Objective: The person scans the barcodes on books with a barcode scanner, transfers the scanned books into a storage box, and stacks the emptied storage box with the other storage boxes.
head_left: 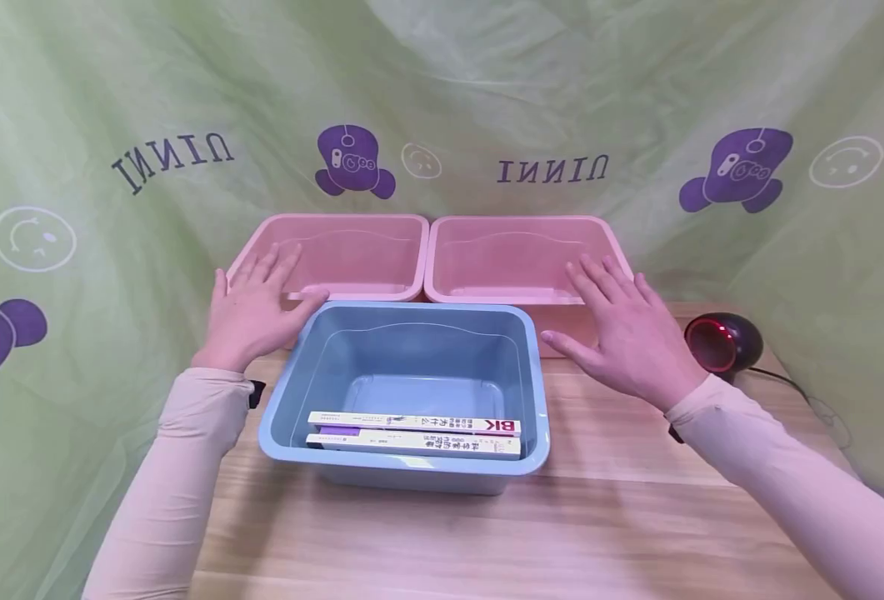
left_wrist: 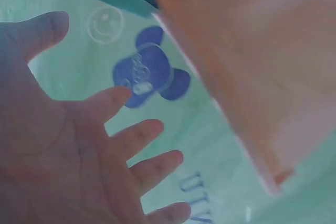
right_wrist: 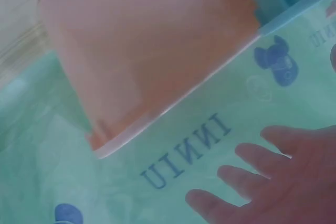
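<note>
My left hand (head_left: 254,308) hovers with spread fingers by the left pink bin (head_left: 352,221), overlapping its near left corner in the head view. On the other side, my right hand (head_left: 621,333) has its fingers spread the same way, in front of the right pink bin (head_left: 520,223). Both palms show bare in the wrist views. Between the hands stands a blue bin (head_left: 404,479). Inside it, along the near wall, two books lie with spines up: a white book (head_left: 412,423) with red "BK" lettering and, nearer me, another white-spined book (head_left: 412,443).
A wooden table (head_left: 636,517) carries the bins; the two pink ones stand side by side behind the blue one. A black round device (head_left: 722,343) with a red glow and a cable sits at the right. Green printed cloth (head_left: 471,100) hangs behind and at both sides.
</note>
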A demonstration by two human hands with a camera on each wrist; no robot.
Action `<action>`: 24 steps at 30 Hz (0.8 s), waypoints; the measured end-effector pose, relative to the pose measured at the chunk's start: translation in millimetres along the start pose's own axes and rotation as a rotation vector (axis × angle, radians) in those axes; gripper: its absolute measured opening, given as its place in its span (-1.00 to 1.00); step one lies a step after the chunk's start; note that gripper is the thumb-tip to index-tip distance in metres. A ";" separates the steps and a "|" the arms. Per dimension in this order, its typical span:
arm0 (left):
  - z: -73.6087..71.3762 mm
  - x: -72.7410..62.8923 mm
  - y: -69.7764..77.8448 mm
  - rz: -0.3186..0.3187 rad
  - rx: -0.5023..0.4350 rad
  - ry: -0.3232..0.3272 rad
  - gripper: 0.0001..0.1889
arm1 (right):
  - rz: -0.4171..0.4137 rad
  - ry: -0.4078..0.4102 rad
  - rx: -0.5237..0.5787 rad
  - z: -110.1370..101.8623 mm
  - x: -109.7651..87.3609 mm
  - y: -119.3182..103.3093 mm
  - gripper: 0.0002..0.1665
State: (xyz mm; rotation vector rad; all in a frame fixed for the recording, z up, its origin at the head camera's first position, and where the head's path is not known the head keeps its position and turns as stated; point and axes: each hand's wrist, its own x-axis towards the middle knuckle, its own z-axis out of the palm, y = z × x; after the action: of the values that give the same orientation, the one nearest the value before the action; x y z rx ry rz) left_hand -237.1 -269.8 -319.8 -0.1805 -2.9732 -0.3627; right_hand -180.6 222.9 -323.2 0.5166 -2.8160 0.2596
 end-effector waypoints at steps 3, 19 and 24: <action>3.3 1.8 -14.1 -0.033 -0.058 0.032 0.06 | -0.029 0.025 0.017 -1.8 -4.7 -9.5 0.19; 37.7 -6.7 -82.9 -0.295 -0.551 0.169 0.20 | -0.269 0.023 0.127 1.3 -25.8 -61.8 0.14; 47.3 -7.9 -88.6 -0.354 -0.822 0.244 0.17 | -0.319 -0.077 0.246 7.7 -27.1 -69.6 -0.08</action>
State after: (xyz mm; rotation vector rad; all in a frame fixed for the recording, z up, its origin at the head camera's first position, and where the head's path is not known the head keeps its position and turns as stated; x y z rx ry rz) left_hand -247.3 -344.3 -386.9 0.2939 -2.4280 -1.5029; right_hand -132.2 165.8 -329.6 1.0364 -2.7328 0.5316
